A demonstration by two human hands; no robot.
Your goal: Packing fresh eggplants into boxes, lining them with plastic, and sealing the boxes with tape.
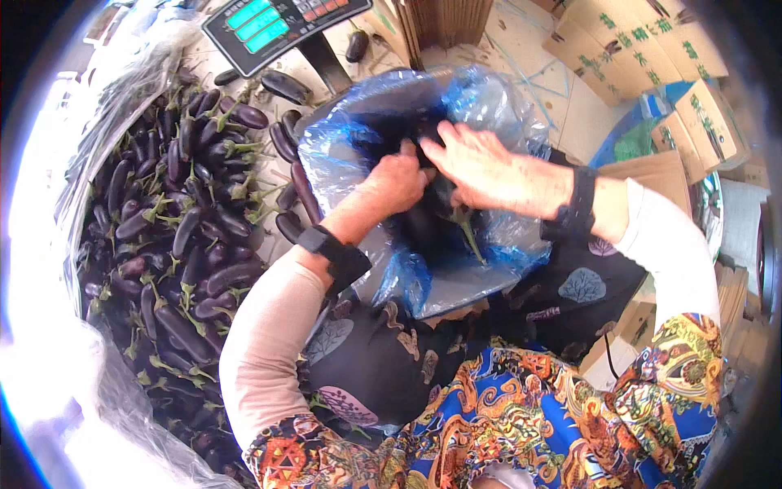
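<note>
Both hands reach down into a box lined with a blue plastic bag (338, 159), where dark purple eggplants (419, 232) lie in shadow. My left hand (397, 181) is closed, its fingers curled down against an eggplant and partly lost in the dark. Beside it, my right hand (485, 167) grips an eggplant from above, thumb on the near side. A green stem (470, 236) sticks out below that hand toward me. The fingertips of the two hands nearly meet over the eggplants.
A large heap of eggplants (191, 236) fills the left side, edged by clear plastic sheeting (106, 391). A digital scale display (277, 28) stands behind the box on a post. Loose eggplants (285, 86) lie near it. Cardboard boxes (635, 49) are at the far right.
</note>
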